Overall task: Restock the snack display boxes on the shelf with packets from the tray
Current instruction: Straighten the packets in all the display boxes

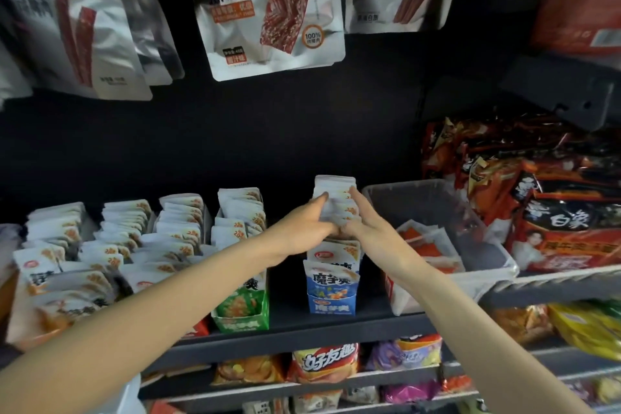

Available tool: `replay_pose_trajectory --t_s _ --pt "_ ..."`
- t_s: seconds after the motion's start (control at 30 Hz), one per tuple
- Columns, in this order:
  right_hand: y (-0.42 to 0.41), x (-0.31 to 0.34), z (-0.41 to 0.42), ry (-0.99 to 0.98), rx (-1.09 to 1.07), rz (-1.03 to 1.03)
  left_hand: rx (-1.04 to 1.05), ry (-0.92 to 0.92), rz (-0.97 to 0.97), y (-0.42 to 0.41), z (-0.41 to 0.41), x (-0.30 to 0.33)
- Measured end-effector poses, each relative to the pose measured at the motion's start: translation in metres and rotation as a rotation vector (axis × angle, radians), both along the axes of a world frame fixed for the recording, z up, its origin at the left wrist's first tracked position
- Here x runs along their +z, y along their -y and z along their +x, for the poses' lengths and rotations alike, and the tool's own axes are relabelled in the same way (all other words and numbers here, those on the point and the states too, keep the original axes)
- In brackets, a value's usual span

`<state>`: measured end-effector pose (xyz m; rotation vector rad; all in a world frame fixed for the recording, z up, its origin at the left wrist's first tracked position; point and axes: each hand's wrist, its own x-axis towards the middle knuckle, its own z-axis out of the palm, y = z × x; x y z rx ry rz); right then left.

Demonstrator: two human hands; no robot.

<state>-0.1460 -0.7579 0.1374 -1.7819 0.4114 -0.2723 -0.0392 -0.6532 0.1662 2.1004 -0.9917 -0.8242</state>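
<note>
Clear tray (437, 191) sits beside blue box (332, 299).

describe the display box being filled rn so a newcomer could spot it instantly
Start at the dark shelf under the hanging jerky pouches. Just left of the clear plastic tray stands the blue display box. It is the only blue-fronted box, its neighbour being green, and both hands, left and right, hold its white packets.

White packets (334, 202) stand upright in a row in the blue display box (332, 292) at frame centre; the clear tray (470, 212) to its right holds orange packets (426, 245).
</note>
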Motion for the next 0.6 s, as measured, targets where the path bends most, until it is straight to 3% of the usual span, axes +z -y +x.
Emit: replay_pose_trajectory --t_s 0.1,0.17,0.27,0.4,0.5,0.6 --pt "-0.003 0.007 -0.002 0.105 0.045 0.119 0.081 -0.112 -0.127 -0.004 -0.015 -0.003" --pt "0.002 0.007 -0.004 0.119 0.098 0.078 0.021 0.004 -0.107 -0.008 -0.023 -0.006" --pt "0.027 0.009 -0.001 0.098 0.014 -0.325 -0.091 0.232 -0.018 -0.016 -0.022 -0.007" --pt "0.056 0.022 0.013 0.078 0.005 -0.867 -0.212 0.379 0.052 -0.027 -0.021 -0.001" --pt "0.056 0.024 0.027 -0.087 0.113 -1.112 -0.316 0.600 0.169 -0.032 -0.021 0.000" --pt "0.049 0.028 0.037 -0.151 0.133 -1.273 -0.334 0.919 0.150 -0.034 -0.021 -0.004"
